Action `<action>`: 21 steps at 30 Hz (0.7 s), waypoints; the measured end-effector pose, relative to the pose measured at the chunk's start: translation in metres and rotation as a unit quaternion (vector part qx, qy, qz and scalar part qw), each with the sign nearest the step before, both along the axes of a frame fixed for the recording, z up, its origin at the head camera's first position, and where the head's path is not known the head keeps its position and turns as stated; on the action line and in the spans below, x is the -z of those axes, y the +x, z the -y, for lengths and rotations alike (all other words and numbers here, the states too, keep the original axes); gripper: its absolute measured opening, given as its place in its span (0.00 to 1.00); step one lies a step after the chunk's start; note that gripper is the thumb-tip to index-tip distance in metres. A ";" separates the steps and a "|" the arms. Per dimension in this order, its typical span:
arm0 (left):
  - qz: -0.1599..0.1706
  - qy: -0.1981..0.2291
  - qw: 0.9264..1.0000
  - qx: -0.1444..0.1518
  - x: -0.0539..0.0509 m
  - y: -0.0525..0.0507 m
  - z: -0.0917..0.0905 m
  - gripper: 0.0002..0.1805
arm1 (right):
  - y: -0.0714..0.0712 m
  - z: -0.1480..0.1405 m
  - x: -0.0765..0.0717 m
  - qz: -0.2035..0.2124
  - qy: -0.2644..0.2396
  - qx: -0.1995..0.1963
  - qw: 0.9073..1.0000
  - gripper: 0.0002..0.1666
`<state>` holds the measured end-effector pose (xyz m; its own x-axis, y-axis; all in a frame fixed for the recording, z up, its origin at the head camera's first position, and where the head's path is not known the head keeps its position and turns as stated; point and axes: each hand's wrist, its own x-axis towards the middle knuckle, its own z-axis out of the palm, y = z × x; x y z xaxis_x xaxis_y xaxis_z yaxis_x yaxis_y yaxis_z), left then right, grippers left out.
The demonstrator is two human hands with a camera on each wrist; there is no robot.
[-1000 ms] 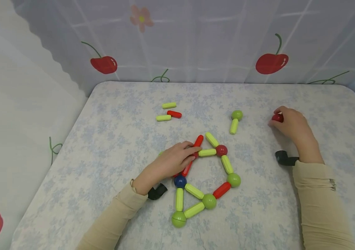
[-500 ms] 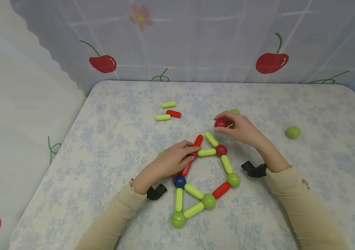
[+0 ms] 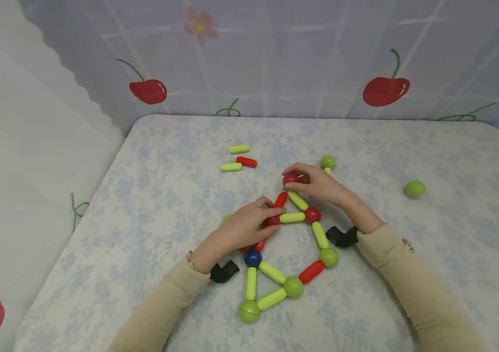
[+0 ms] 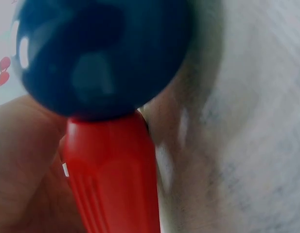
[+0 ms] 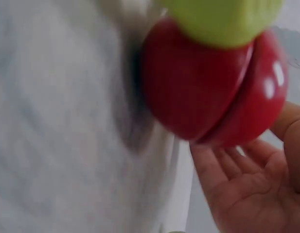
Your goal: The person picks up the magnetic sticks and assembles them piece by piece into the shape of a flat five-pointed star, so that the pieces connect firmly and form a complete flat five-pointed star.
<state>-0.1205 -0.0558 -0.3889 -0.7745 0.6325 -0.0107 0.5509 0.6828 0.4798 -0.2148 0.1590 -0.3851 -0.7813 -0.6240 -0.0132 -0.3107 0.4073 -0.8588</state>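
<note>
Right hand (image 3: 317, 184) pinches a red ball (image 3: 290, 180) just beyond the tips of a red stick (image 3: 280, 199) and a yellow stick (image 3: 297, 200); left hand (image 3: 244, 226) grips a corner ball (image 3: 272, 221) on the tabletop (image 3: 165, 171). Risk: off-line contact could swing the unsteadied yellow stick aside.

Red balls (image 3: 313, 215), green balls (image 3: 329, 257), blue ball (image 3: 253, 258), lime rods (image 3: 319, 235), red rods (image 3: 312, 272), blue-mottled tabletop (image 3: 372, 298), cherry-printed backdrop (image 3: 267, 58)

Head view looks forward and down over the tabletop (image 3: 152, 205); wrist views look from very close, the left sharing the head view's six-o'clock blue ball (image 3: 252, 257).
</note>
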 end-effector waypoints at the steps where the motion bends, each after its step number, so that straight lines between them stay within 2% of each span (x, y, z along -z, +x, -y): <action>1: 0.000 0.004 1.000 0.001 0.000 0.000 0.000 0.24 | -0.001 0.001 -0.001 0.000 0.005 -0.006 1.000 0.19; 9: -0.007 0.033 0.999 -0.007 0.002 0.001 0.000 0.22 | -0.007 0.009 -0.005 -0.007 0.061 -0.044 0.997 0.17; 14: -0.013 0.037 0.999 -0.019 0.000 0.002 -0.001 0.21 | -0.006 0.007 -0.001 -0.005 0.054 -0.050 0.997 0.17; 21: -0.013 0.038 0.999 -0.024 0.000 0.004 -0.001 0.21 | -0.002 0.007 -0.003 -0.018 0.071 -0.037 0.997 0.17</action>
<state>-0.1164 -0.0550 -0.3885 -0.8032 0.5931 0.0564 0.5318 0.6711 0.5165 -0.2169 0.1523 -0.3826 -0.7351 -0.6735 -0.0776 -0.3746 0.4989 -0.7815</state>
